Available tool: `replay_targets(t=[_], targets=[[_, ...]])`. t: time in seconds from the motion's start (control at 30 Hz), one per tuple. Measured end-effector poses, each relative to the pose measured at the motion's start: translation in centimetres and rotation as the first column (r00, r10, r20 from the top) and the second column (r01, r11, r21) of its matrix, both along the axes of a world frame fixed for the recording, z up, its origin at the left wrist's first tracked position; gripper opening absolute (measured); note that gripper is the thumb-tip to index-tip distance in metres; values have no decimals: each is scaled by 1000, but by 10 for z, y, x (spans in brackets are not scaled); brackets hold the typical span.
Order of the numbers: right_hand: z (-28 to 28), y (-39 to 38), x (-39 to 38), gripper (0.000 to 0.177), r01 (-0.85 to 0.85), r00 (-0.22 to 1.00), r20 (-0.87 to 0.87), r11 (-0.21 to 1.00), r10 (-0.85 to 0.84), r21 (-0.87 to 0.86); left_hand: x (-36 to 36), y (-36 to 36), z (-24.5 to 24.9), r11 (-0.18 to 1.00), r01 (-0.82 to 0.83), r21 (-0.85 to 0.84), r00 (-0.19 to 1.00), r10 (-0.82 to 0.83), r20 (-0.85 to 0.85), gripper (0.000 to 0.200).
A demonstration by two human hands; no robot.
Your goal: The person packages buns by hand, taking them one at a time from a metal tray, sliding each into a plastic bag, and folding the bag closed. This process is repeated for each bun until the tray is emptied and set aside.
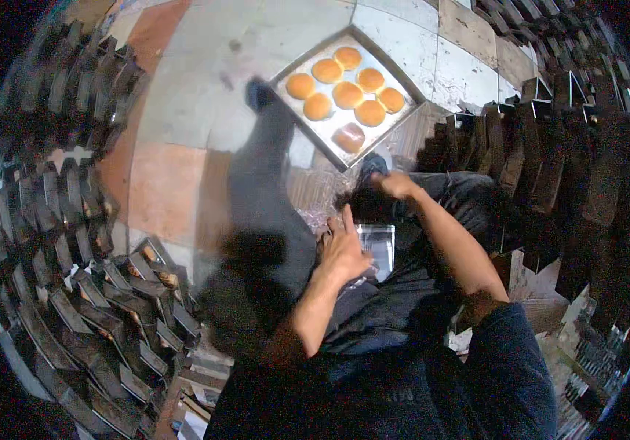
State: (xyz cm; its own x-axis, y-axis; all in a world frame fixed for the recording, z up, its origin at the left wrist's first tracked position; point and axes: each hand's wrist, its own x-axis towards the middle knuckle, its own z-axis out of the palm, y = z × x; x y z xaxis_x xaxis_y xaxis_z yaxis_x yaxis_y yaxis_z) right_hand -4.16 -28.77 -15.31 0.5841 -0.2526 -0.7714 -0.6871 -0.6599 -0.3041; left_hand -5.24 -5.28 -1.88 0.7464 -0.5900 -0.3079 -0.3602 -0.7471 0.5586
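My left hand [343, 253] is over my lap with its fingers stretched out and apart. Beside and partly under it lies a stack of clear plastic bags [379, 249], shiny and pale. Farther forward, my right hand [401, 185] is close to my dark shoe, its fingers curled; whatever they hold, if anything, is lost in shadow. Just beyond that hand stands a square metal tray [315, 138] on the floor. Several round golden buns [348, 95] sit loose in it, and the bun at the near corner [348, 137] looks wrapped in clear plastic.
Stacks of dark metal baking tins [102, 308] rise on my left. More dark tins [550, 154] are piled on my right. My outstretched leg [263, 154] lies left of the tray, across the tiled floor [190, 95].
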Motion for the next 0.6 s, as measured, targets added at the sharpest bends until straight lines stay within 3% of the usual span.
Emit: replay_targets(t=[0.03,0.07,0.1,0.13,0.2,0.23,0.27,0.33,0.4,0.47,0.5,0.57,0.6], targets=[[19,11,-12,56,149,986,-121,923,-113,355,2,3,-8,999,29,15,989,-27,-144,81],[67,35,-15,57,309,948,-266,701,-174,643,7,7,-9,998,63,28,959,-53,-279,83],[80,43,-21,50,288,955,-258,671,-148,683,14,14,-5,996,89,-7,962,-88,-258,79],[92,48,-28,44,267,961,-244,639,-126,721,17,23,-9,986,42,-160,956,-86,-279,64],[143,59,-47,35,-79,953,282,805,-113,589,14,35,-12,944,-3,-329,965,-84,-248,36],[162,62,-59,27,-170,890,441,812,-117,558,14,38,-11,945,14,-328,967,-96,-236,36],[178,65,-67,19,-259,847,532,871,-4,418,14,40,-10,944,-17,-329,955,-83,-286,28],[175,79,-88,15,-189,775,632,959,14,211,9,36,1,944,-33,-327,941,-81,-329,26],[163,81,-100,20,-223,771,632,963,80,150,7,26,21,984,-31,-176,976,-8,-218,29],[157,79,-101,30,-159,507,857,987,86,-5,6,28,21,976,-62,-207,968,9,-250,28],[159,74,-101,35,-189,626,778,956,-61,227,5,30,19,946,-54,-319,973,-21,-229,28],[162,74,-102,31,-201,579,809,945,-99,259,1,33,19,852,-75,-517,974,-49,-222,25],[164,72,-102,28,-219,539,833,934,-124,281,2,33,19,853,-61,-518,975,-61,-214,25]])
